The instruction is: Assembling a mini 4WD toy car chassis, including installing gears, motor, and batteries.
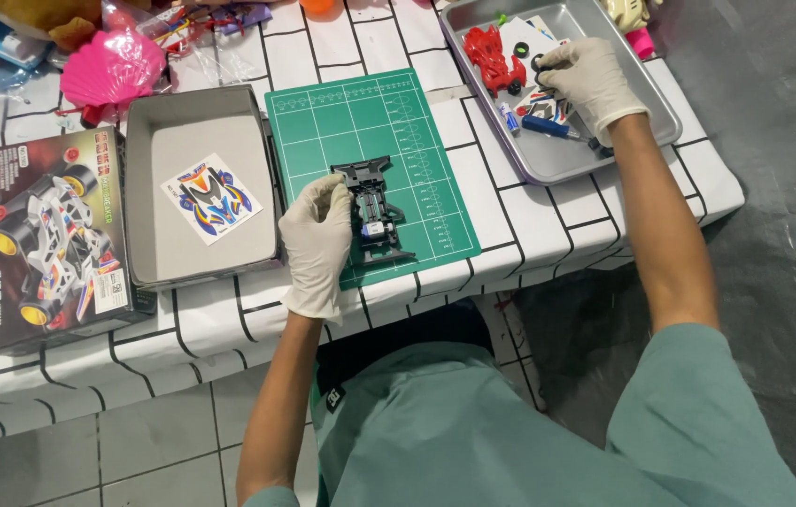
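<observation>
1. On the green cutting mat (pixel 360 122), the gloved left hand (pixel 316 239) grips the left side of a black toy car chassis (pixel 374 211) lying flat.
2. Right hand (pixel 588 80), gloved, reaches into the metal tray (pixel 595 155); fingers curl over a small black part; whether it is grasped, I cannot tell.
3. Red car body (pixel 494 58) lies in the tray, left of that hand.
4. Open grey box (pixel 200 188) holds a sticker sheet (pixel 211 198), just beside the mat.

A green cutting mat (pixel 374 141) lies centred on the table. Just left of it sits an open grey box (pixel 193 253) holding a sticker sheet (pixel 215 198); farther left, the kit's printed box lid (pixel 46 235); beyond that, upper left, a pink fan-shaped toy (pixel 111 68).
</observation>
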